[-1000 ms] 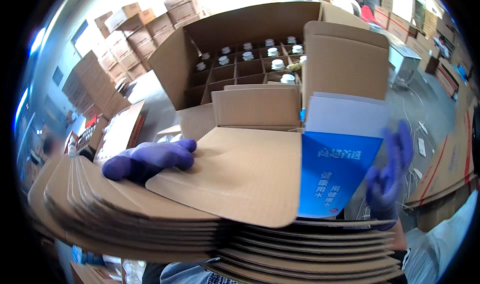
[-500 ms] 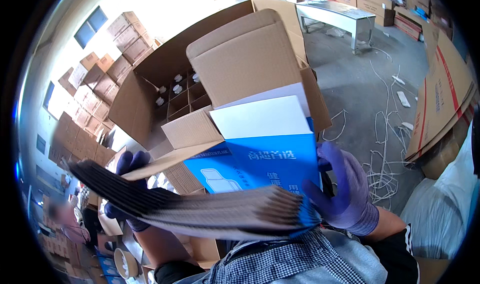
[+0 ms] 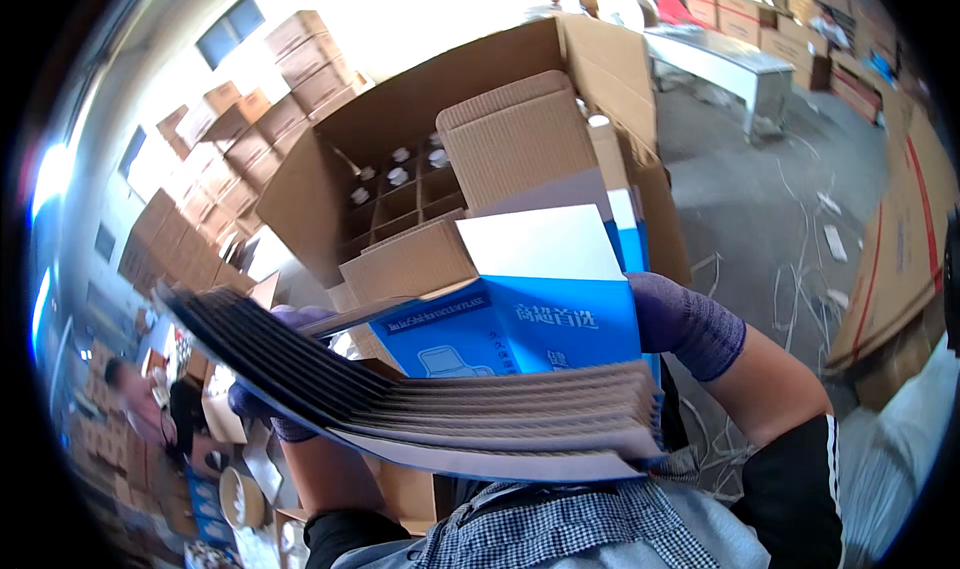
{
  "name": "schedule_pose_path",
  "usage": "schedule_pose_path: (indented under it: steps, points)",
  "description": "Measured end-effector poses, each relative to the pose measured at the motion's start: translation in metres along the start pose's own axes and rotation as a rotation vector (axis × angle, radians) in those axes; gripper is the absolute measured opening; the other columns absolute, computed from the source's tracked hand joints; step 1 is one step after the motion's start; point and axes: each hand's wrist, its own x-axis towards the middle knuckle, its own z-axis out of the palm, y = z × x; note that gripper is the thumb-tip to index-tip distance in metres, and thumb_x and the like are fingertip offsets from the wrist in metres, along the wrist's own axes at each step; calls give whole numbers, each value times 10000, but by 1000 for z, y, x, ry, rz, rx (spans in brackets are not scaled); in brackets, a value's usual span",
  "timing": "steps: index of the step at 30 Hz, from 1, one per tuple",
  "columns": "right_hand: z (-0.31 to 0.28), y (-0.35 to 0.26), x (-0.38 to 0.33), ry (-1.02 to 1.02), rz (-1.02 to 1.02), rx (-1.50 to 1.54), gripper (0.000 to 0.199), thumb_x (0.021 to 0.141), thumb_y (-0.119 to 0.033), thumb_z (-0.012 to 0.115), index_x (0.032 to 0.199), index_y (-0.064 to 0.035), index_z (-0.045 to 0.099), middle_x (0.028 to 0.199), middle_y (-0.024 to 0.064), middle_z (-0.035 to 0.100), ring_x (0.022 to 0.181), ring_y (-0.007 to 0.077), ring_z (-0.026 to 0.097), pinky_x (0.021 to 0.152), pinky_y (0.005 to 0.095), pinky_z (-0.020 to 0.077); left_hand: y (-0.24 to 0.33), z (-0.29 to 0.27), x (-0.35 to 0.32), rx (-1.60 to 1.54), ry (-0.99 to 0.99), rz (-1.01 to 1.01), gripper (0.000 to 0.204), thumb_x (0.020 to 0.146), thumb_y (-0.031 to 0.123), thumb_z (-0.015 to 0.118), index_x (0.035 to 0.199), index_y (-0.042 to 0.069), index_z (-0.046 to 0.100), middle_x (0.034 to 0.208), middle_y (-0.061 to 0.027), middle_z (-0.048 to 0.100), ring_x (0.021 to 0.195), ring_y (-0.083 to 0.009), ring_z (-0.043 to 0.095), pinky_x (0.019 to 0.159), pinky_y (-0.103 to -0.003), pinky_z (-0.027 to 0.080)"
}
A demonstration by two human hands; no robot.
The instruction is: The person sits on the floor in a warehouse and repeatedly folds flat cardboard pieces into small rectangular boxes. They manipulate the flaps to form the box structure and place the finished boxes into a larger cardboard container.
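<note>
My left hand (image 3: 258,403), in a purple glove, is wrapped round a stack of flattened cardboard boxes (image 3: 500,409), seen edge-on across my front. Part of that hand shows above the stack and part below. Beyond the stack stands a blue box (image 3: 560,319) with printed panels, its white and brown flaps raised. Also gloved in purple, my right hand (image 3: 660,314) is at the blue box's right edge, and its fingers are hidden behind the panel. Behind the box is a large open carton (image 3: 440,74) with dividers and several white-topped items (image 3: 398,176).
A white-legged table (image 3: 720,59) stands at the back right. Loose white cords (image 3: 790,279) trail over the grey floor. Flat cartons (image 3: 890,239) lean at the right, near translucent plastic sheeting (image 3: 890,469). Stacked cartons (image 3: 310,64) line the left wall, and another person (image 3: 150,409) is at the far left.
My right hand has gone from open beside the blue box to its right edge, fingers now behind it. The left hand keeps the stack. The whole view has shifted, with the scene slightly farther right.
</note>
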Motion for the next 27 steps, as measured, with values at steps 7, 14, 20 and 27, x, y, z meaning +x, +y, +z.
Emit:
schedule_pose_path:
  steps: [7,14,20,27]
  points:
    - [-11,3,23,75,59,209,439,1018,-261,573,1368,2,540,1200,230,652,1055,274,680,872,370,593,4,26,1,145,42,-15,605,862,579,691,1214,89,641,1157,-152,630,1075,-399,620,974,-614,474]
    - [-26,7,3,15,268,477,453,985,-284,633,1338,-7,573,1193,216,658,1035,242,676,855,350,597,10,18,-14,222,45,19,549,886,551,666,1144,66,671,1067,-158,656,1043,-405,646,956,-609,477]
    - [-15,26,-20,-6,284,352,475,967,-314,654,1327,-12,590,1201,209,660,1035,236,672,876,358,588,7,45,11,90,-32,28,564,896,507,667,1215,42,639,1134,-179,642,1105,-418,621,1040,-615,419]
    - [-14,42,-25,-21,252,223,500,947,-350,679,1314,-17,610,1210,201,662,1034,228,668,900,368,577,3,-15,-34,177,347,-259,1024,776,613,713,1510,10,332,1530,-273,354,1393,-459,387,1119,-627,349]
